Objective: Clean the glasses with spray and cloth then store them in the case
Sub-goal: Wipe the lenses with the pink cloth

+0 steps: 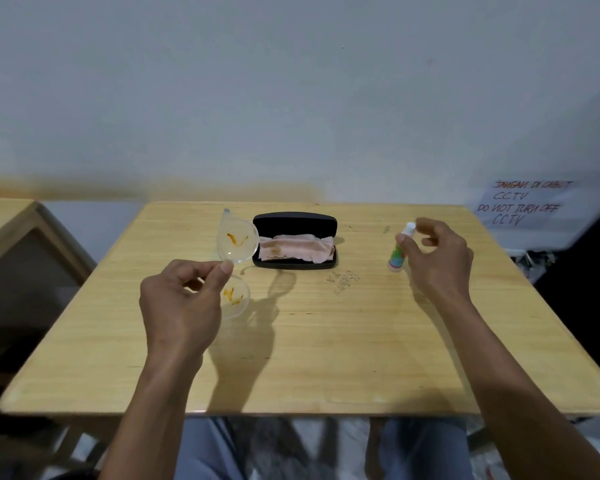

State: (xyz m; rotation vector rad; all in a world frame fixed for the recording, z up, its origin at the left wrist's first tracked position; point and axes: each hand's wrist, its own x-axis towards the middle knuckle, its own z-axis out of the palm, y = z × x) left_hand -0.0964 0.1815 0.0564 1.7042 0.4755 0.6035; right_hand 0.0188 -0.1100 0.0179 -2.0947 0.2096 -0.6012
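Left grip: the left hand [181, 299] has thumb and fingertips pinched together on the glasses [237, 249] at the bridge, between the two lenses, holding them up off the bench [326, 341].
Right grip: the right hand [437, 258] is closed around the spray bottle [399, 249]; thumb and fingers wrap its body, and the white cap shows just above the grip. Whether its base touches the bench I cannot tell.
Glasses: clear, rounded plastic frame, turned so one lens stands above the left grip and the other hangs below it; both lenses carry orange smears.
Case: the case [295, 240] is black, hard-looking and oblong, lying open beyond and to the right of the left grip.
Cloth: the cloth [293, 249] is pink, soft and crumpled with a zigzag edge, lying inside the case, untouched.
Bottle: small, slim cylinder with a green and red printed label.
Risk, slip: the pinch is narrow and the frame smooth, so the glasses could twist or drop if the hold loosens.
Risk, smudge: fingertips close to the lenses may add marks.
Risk, aim: a small nozzle pointed badly would likely mist the bench or hand instead of the lens.
Risk, cloth: it looks stained already, so wiping may spread the smears.
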